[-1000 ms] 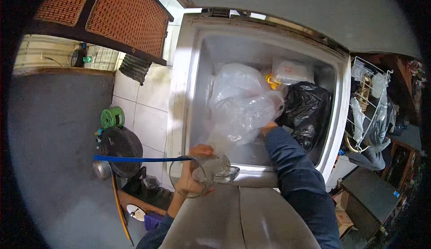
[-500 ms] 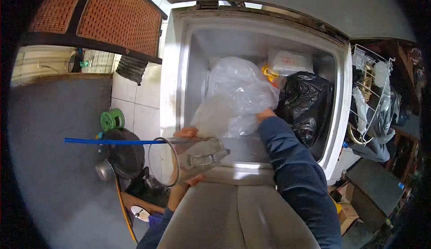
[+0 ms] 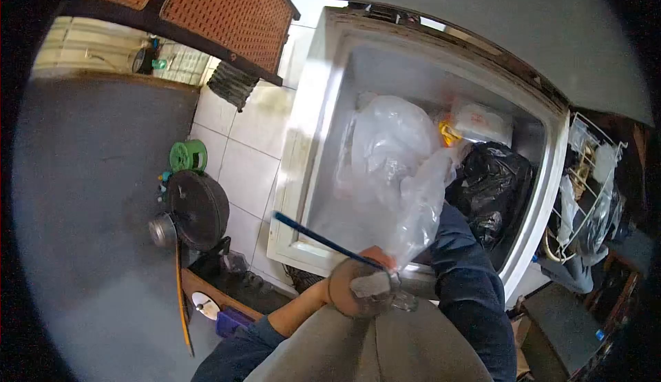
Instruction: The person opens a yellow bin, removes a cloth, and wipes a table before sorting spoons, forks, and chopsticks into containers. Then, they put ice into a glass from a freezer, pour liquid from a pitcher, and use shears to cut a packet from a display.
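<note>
A clear glass mug (image 3: 354, 292) with a handle is tipped in front of my body, its round mouth facing me. My left hand (image 3: 377, 256) is wrapped around its far side, with the fingertips right at the lower end of a clear plastic bag (image 3: 420, 206). A pale piece shows inside the mug, and a long blue straw (image 3: 323, 241) sticks out to the upper left. My right hand is hidden behind the bag; only its dark blue sleeve (image 3: 468, 272) shows, reaching into the freezer. A bigger white plastic bag (image 3: 389, 130) lies in there.
The white chest freezer (image 3: 296, 217) stands with its lid up. Inside are a black plastic bag (image 3: 492, 182) and a white package (image 3: 482, 121). A wire basket (image 3: 585, 182) hangs at the right. A black pan (image 3: 197, 206) and a green gas canister (image 3: 188, 156) are at the left.
The mug in my left hand has moved right and down, its mouth turning toward me. Part of the clear plastic has been pulled toward the front edge. My view has tilted and shifted left.
</note>
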`<state>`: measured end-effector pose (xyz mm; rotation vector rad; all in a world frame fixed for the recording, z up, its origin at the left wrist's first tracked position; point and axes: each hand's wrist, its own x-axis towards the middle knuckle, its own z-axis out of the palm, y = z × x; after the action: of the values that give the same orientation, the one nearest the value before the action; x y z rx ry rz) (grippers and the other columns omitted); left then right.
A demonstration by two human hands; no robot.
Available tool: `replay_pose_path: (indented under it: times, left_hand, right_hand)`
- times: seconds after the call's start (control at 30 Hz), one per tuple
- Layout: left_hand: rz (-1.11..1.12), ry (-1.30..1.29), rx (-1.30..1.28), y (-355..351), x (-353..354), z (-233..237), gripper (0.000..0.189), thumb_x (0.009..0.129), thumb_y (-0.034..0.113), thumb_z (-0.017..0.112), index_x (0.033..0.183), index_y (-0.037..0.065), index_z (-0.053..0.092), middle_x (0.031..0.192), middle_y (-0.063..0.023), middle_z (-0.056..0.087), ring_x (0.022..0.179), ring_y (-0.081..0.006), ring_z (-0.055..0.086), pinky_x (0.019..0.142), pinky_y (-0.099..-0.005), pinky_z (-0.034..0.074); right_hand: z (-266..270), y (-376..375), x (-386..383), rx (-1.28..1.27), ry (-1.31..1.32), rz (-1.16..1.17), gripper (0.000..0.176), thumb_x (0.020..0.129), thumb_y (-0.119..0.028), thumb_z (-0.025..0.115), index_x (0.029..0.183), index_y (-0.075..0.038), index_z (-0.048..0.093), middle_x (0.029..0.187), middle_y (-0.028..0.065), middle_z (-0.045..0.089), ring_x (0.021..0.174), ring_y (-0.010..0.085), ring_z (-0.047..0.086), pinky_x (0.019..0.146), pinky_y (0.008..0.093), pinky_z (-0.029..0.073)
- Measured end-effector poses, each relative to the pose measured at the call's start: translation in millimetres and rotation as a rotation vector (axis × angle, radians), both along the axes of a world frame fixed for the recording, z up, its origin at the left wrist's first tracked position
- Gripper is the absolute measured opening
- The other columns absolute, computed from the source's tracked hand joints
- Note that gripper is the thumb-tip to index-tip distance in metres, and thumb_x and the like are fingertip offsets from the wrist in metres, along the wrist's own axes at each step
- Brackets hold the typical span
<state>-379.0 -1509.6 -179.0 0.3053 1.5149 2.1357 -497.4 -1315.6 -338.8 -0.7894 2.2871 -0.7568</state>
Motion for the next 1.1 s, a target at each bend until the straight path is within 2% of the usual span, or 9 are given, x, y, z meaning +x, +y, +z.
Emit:
replay_pose_path:
  times: [0.23, 0.3, 0.4, 0.63, 0.73, 0.87, 0.97, 1.03, 1.1]
  left_hand:
    - [-0.151, -0.316, 0.161, 16, 4, -9, 0.061, 0.061, 0.023, 0.073, 0.113, 0.005, 0.048, 0.113, -0.0086, 0.047, 0.107, -0.0198, 0.045, 0.091, -0.0302, 0.034]
    - [-0.074, 0.145, 0.021, 17, -8, -4, 0.066, 0.058, 0.028, 0.074, 0.114, 0.005, 0.049, 0.116, -0.0086, 0.047, 0.108, -0.0224, 0.045, 0.092, -0.0327, 0.034]
    - [-0.073, 0.27, -0.118, 10, -16, 0, 0.066, 0.057, 0.029, 0.074, 0.112, 0.005, 0.05, 0.115, -0.0093, 0.048, 0.108, -0.026, 0.045, 0.093, -0.0351, 0.034]
    - [-0.024, 0.314, -0.182, 5, -17, 3, 0.063, 0.055, 0.029, 0.073, 0.109, 0.004, 0.051, 0.111, -0.0101, 0.051, 0.106, -0.0275, 0.046, 0.091, -0.0365, 0.036]
    - [0.17, 0.278, -0.217, -13, -18, -6, 0.063, 0.054, 0.03, 0.075, 0.105, 0.002, 0.051, 0.109, -0.0119, 0.051, 0.106, -0.0258, 0.047, 0.09, -0.0366, 0.037]
    - [0.439, 0.022, -0.277, -39, -32, -3, 0.069, 0.053, 0.025, 0.078, 0.11, 0.001, 0.047, 0.109, -0.012, 0.05, 0.105, -0.0233, 0.048, 0.089, -0.0351, 0.039]
    - [0.459, 0.109, -0.382, -47, -61, -2, 0.076, 0.052, 0.019, 0.079, 0.115, 0.001, 0.042, 0.108, -0.0112, 0.051, 0.103, -0.0219, 0.049, 0.09, -0.0335, 0.04]
    - [0.415, 0.11, -0.538, -46, -70, -11, 0.083, 0.051, 0.008, 0.079, 0.123, 0.004, 0.037, 0.115, -0.0088, 0.047, 0.107, -0.0209, 0.046, 0.092, -0.036, 0.038]
    - [0.439, 0.121, -0.423, -29, -79, -12, 0.087, 0.049, 0.008, 0.08, 0.123, 0.005, 0.037, 0.115, -0.0088, 0.047, 0.109, -0.0211, 0.045, 0.093, -0.0356, 0.037]
  right_hand:
    - [18, 36, 19, 0.034, -0.006, 0.034, 0.025, 0.078, -0.017, 0.051, 0.091, 0.002, 0.06, 0.081, 0.019, 0.062, 0.071, 0.0346, 0.06, 0.061, 0.0364, 0.048]
    - [20, 36, 10, 0.039, -0.011, 0.029, 0.025, 0.078, -0.017, 0.051, 0.091, 0.002, 0.06, 0.081, 0.0189, 0.062, 0.071, 0.0346, 0.06, 0.061, 0.0362, 0.048]
    - [15, 23, -3, 0.024, -0.039, 0.04, 0.025, 0.078, -0.017, 0.051, 0.091, 0.002, 0.06, 0.081, 0.0189, 0.062, 0.071, 0.0345, 0.06, 0.061, 0.0361, 0.048]
    - [36, 18, -14, 0.007, -0.063, 0.051, 0.025, 0.077, -0.017, 0.052, 0.091, 0.002, 0.061, 0.082, 0.0188, 0.063, 0.072, 0.0343, 0.06, 0.061, 0.0357, 0.048]
    - [50, 19, -53, 0.03, -0.048, 0.024, 0.025, 0.077, -0.017, 0.052, 0.091, 0.002, 0.061, 0.083, 0.0187, 0.063, 0.072, 0.0342, 0.06, 0.062, 0.0355, 0.048]
    - [87, 61, -56, 0.067, -0.002, -0.033, 0.025, 0.077, -0.017, 0.052, 0.091, 0.002, 0.061, 0.083, 0.0187, 0.063, 0.072, 0.0341, 0.06, 0.062, 0.0354, 0.048]
    - [174, 74, -60, -0.054, -0.392, -0.355, 0.037, 0.077, -0.015, 0.055, 0.111, 0.002, 0.053, 0.072, 0.0093, 0.059, 0.055, 0.0161, 0.054, 0.049, 0.0283, 0.043]
    - [216, 78, -57, -0.139, -0.495, -0.625, 0.041, 0.077, -0.01, 0.056, 0.115, 0.003, 0.048, 0.07, 0.0056, 0.056, 0.048, 0.0097, 0.047, 0.04, 0.0226, 0.038]
    - [261, 64, -53, -0.177, -0.412, -0.686, 0.04, 0.078, -0.006, 0.054, 0.116, 0.004, 0.047, 0.07, 0.007, 0.057, 0.045, 0.0085, 0.047, 0.036, 0.0213, 0.035]
